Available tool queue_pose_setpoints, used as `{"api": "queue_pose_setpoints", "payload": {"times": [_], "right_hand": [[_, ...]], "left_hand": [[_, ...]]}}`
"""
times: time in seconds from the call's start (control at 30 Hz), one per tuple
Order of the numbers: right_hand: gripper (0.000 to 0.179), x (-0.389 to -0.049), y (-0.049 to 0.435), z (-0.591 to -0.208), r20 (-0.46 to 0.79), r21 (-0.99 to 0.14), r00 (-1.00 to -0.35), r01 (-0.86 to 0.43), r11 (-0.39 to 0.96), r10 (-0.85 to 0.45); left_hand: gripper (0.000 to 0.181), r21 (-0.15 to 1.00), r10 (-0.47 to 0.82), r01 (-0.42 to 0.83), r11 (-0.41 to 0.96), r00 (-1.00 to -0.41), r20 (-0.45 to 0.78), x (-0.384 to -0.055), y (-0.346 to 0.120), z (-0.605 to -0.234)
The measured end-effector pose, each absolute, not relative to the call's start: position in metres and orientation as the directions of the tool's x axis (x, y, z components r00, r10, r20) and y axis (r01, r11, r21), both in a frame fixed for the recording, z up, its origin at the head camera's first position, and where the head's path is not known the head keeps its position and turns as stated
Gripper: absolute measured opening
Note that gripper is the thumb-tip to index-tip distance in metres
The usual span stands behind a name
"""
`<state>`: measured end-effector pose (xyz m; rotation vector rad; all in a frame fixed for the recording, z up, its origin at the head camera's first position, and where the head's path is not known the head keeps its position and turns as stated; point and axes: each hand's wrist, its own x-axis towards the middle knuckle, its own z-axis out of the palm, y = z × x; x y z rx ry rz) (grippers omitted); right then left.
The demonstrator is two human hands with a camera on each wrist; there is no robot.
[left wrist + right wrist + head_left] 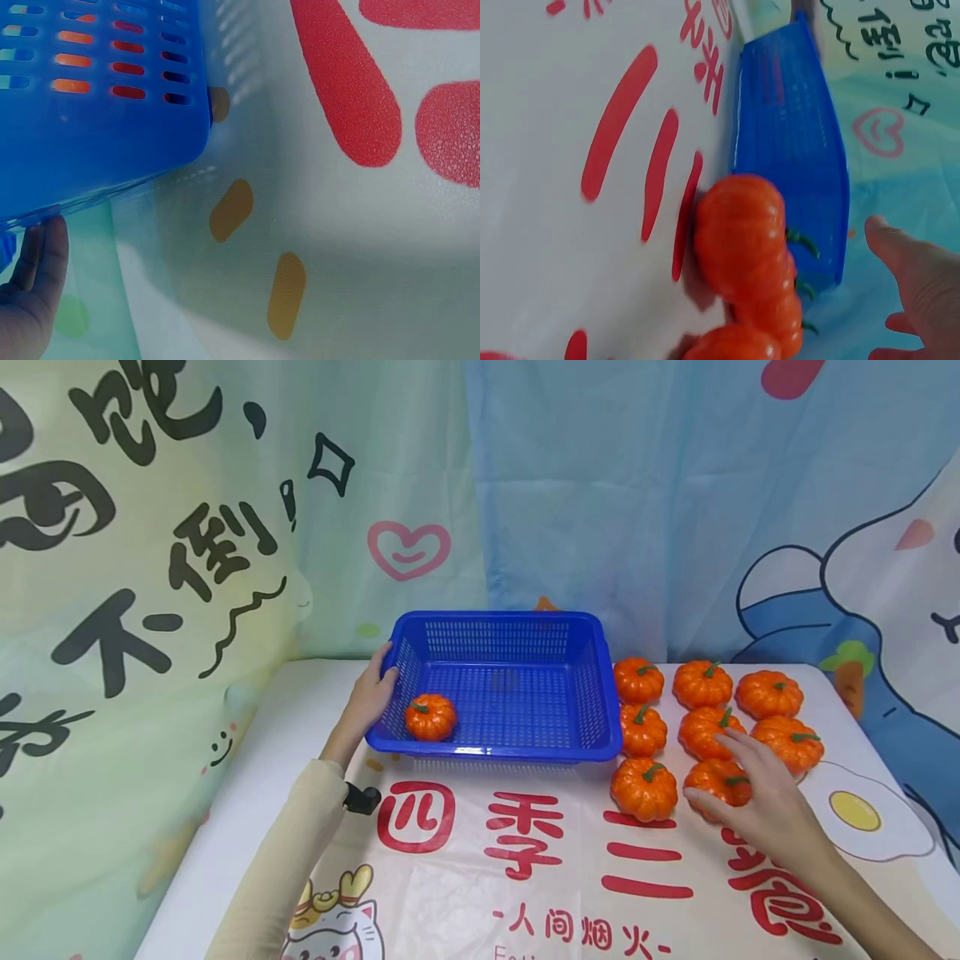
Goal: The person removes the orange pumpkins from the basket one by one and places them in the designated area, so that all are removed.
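A blue plastic basket (495,753) stands at the back middle of the table, with one small orange pumpkin (431,717) in its front left corner. My left hand (369,692) holds the basket's left rim, thumb over the edge; in the left wrist view its fingers (52,259) press up under the rim. To the right of the basket, several more orange pumpkins with green stems stand in rows. Over the front of them hovers my right hand (768,797), fingers spread and holding nothing. Nearest to it is a front pumpkin (712,777), partly hidden by the hand.
The front left pumpkin (643,789) of the group stands just off the basket's right front corner. A printed cloth (450,893) with red characters covers the table. Behind it hangs a patterned curtain (570,527).
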<state>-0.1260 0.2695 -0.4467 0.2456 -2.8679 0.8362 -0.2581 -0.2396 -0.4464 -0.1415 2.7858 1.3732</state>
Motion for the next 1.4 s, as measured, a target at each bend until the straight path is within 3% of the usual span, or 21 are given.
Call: {"api": "queue_pose_setpoints", "payload": {"times": [0.43, 0.77, 1.1, 1.4], "right_hand": [[0.081, -0.114, 0.241, -0.433, 0.164, -0.585, -0.963, -0.271, 0.765, -0.216], [0.073, -0.1, 0.202, -0.413, 0.01, -0.673, -0.944, -0.25, 0.696, -0.33], [0.067, -0.099, 0.167, -0.404, -0.076, -0.841, -0.831, -0.244, 0.483, -0.552], [0.066, -0.1, 0.14, -0.397, -0.139, -0.847, -0.75, -0.248, 0.47, -0.647]], "left_hand": [[0.057, 0.786, -0.071, -0.099, 0.611, -0.995, -0.07, -0.258, -0.24, -0.446], [0.056, 0.79, -0.073, -0.093, 0.606, -0.995, -0.062, -0.258, -0.241, -0.447], [0.056, 0.796, -0.071, -0.09, 0.598, -0.996, -0.059, -0.258, -0.241, -0.449], [0.056, 0.785, -0.071, -0.087, 0.613, -0.996, -0.056, -0.259, -0.241, -0.449]]}}
